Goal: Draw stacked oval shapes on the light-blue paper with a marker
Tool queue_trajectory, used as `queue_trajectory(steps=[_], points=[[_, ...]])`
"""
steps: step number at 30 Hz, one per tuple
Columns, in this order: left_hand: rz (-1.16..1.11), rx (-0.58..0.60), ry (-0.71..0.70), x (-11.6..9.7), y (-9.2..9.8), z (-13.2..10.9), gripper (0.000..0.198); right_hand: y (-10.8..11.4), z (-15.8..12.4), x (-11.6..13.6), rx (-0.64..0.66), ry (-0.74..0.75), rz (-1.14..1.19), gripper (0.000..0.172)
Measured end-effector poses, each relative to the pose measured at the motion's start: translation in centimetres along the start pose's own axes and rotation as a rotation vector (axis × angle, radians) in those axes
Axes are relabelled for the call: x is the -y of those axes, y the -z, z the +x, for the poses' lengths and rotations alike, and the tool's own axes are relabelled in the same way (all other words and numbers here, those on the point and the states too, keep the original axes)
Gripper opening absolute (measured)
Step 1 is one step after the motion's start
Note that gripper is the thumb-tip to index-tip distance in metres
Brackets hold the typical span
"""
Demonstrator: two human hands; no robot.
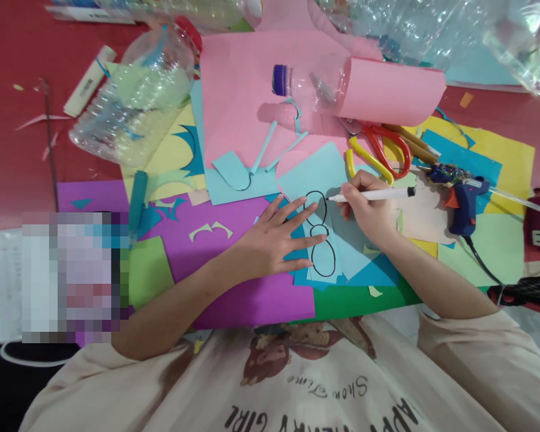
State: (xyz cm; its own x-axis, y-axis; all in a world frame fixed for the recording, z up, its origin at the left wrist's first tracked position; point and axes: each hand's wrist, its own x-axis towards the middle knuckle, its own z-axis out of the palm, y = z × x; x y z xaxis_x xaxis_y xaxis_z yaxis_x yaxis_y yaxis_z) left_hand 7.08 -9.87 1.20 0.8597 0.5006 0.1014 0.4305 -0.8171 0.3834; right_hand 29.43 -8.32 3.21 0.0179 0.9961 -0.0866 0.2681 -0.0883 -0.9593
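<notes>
My left hand (281, 240) lies flat with fingers spread on a light blue paper (323, 268). Black outlines of two ovals joined by a small ring are drawn on that paper, partly under my fingertips. Pinched in my right hand (364, 207) is a white marker (382, 194), its tip at the right edge of the upper oval and its dark end pointing right. Around the hands lie a purple sheet (261, 303) and a larger light blue sheet (315, 165).
Beyond the hands lies a clear bottle (315, 81) wrapped in pink paper. Red-handled scissors (389, 150) and a blue glue gun (463, 207) with a cable rest at right. A crumpled clear bottle (139, 90) and a teal marker (137, 201) are at left, among paper scraps.
</notes>
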Motion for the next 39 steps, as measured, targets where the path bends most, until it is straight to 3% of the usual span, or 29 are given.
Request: queue_trajectory(steps=[5,12,17,21,24,27,30,34,39], points=[[-0.032,0.007,0.004,0.0,0.3,0.2,0.043,0.4,-0.1,-0.3,-0.075,0.100,0.049,0.037],[-0.079,-0.232,0.166,1.7,2.6,0.1,0.037,0.7,-0.2,0.2,-0.080,0.116,-0.012,0.036],[-0.004,-0.099,0.087,3.3,3.3,0.0,0.031,0.9,-0.1,0.0,0.001,0.099,0.056,0.028],[0.007,-0.015,0.116,3.4,3.3,0.1,0.021,1.1,0.0,-0.2,0.064,0.046,0.165,0.035],[-0.024,-0.001,0.153,3.3,3.2,0.3,0.025,1.2,0.2,-0.1,0.133,-0.037,0.294,0.036],[-0.105,-0.101,0.204,2.9,3.0,0.4,0.027,1.2,0.6,0.1,0.205,-0.136,0.464,0.021],[-0.264,-0.243,0.344,2.1,2.9,0.6,0.029,1.1,0.6,0.2,0.277,-0.168,0.565,0.009],[-0.452,-0.345,0.553,1.0,3.0,0.7,0.029,0.9,0.2,0.2,0.370,-0.155,0.599,0.009],[-0.492,-0.351,0.596,0.7,3.0,0.7,0.033,0.6,-0.2,0.2,0.393,-0.123,0.595,0.013]])
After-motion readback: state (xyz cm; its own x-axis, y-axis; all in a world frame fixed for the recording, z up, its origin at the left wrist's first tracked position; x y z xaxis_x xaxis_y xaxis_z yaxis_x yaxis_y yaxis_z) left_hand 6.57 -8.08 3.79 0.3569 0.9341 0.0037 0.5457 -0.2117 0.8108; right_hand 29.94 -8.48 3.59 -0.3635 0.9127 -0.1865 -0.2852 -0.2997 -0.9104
